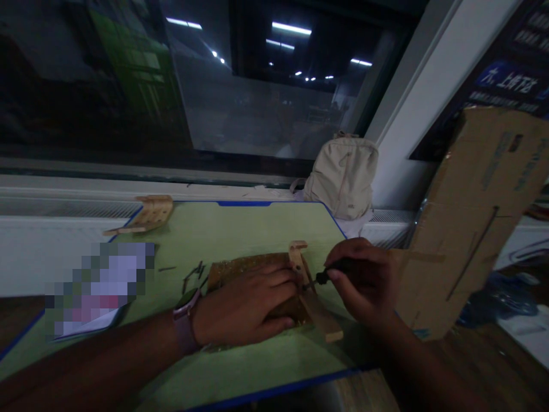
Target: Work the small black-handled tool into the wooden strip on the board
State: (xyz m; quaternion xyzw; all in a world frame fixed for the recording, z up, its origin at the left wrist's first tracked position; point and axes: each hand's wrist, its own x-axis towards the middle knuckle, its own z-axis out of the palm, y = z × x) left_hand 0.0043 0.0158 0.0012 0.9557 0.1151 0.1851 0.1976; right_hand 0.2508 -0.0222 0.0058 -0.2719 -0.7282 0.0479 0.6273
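Note:
My left hand (246, 300) lies flat with fingers stretched over a brown panel (221, 276) on the table. Its fingertips reach the edge of a long light wooden piece (322, 317) standing along the panel's right side. In my right hand (369, 280) is a screwdriver (338, 267) with a black handle, gripped between thumb and fingers. The screwdriver's shaft points left at the wooden piece, near a dark hole or screw; my view is too blurred to tell which. Several dark screws (196, 274) lie left of the panel.
The green table (249, 226) has a blue edge. A curved wooden assembly (150, 214) sits at its far left corner, above a pixelated flat object (103, 292). A beige backpack (343, 174) rests behind by the window. On the right stands a large cardboard sheet (476, 223).

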